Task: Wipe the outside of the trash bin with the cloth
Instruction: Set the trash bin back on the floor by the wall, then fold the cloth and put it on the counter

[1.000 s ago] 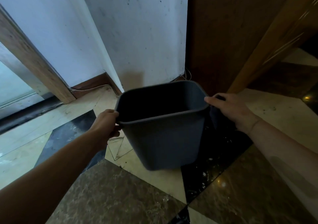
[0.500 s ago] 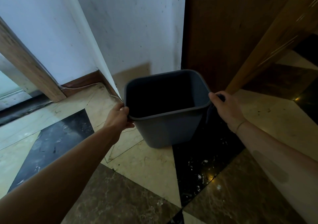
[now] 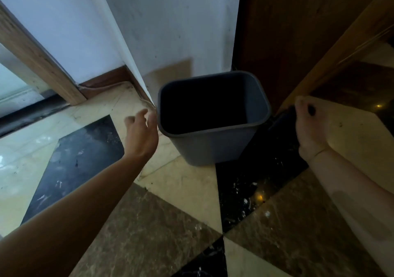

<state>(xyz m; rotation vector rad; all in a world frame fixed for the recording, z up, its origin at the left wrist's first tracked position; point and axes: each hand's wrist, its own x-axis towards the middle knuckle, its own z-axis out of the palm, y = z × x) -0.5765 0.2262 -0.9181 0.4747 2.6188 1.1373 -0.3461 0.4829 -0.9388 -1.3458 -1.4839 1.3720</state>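
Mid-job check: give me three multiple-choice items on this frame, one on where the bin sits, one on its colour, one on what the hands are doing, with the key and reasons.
1. Where does the trash bin stand?
A. On the floor by the wall corner
B. On a table
C. Lifted in both hands

2. What colour is the trash bin?
A. White
B. Dark grey
C. Red

3. What is the state of the left hand?
A. Closed on the rim
B. Open, beside the bin, off the rim
C. Inside the bin

Key: 1 A, its base rests on the tiled floor near the wall; 2 B, its walls and rim show dark grey; 3 B, its fingers are spread beside the rim, while the right hand holds the dark cloth.
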